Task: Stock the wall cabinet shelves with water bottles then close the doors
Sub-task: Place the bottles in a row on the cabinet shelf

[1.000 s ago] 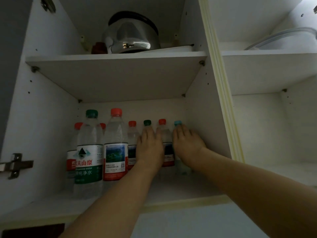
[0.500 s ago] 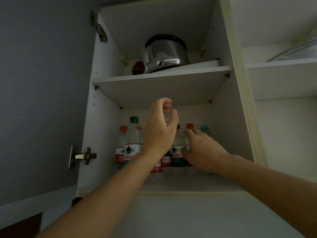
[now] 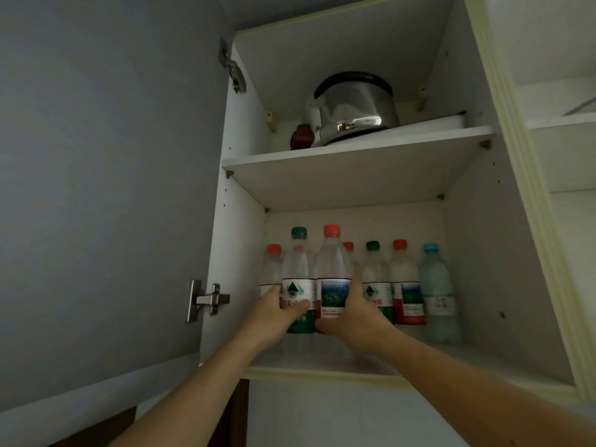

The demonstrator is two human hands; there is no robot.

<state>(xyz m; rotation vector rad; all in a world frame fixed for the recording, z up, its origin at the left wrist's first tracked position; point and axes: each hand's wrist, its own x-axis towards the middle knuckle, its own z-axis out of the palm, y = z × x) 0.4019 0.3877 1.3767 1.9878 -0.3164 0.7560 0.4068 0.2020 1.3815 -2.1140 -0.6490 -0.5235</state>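
Observation:
Several water bottles stand on the lower shelf (image 3: 458,353) of the open wall cabinet. In front are a green-capped bottle (image 3: 298,279) and a taller red-capped bottle (image 3: 332,272). My left hand (image 3: 274,317) grips the green-capped bottle low on its label, thumb across the front. My right hand (image 3: 358,317) holds the red-capped bottle from its right side, fingers reaching up beside it. Behind stand more red-capped and green-capped bottles and, at the far right, a blue-capped bottle (image 3: 437,298).
The left cabinet door (image 3: 106,188) hangs open, with hinges (image 3: 209,300) on its inner edge. A steel pot (image 3: 354,108) and a small dark red object (image 3: 301,137) sit on the upper shelf. A second open compartment (image 3: 564,156) lies to the right.
Both hands have left the back-row bottles on the right and moved left onto the two front bottles. The view has pulled back and swung left, showing more of the door.

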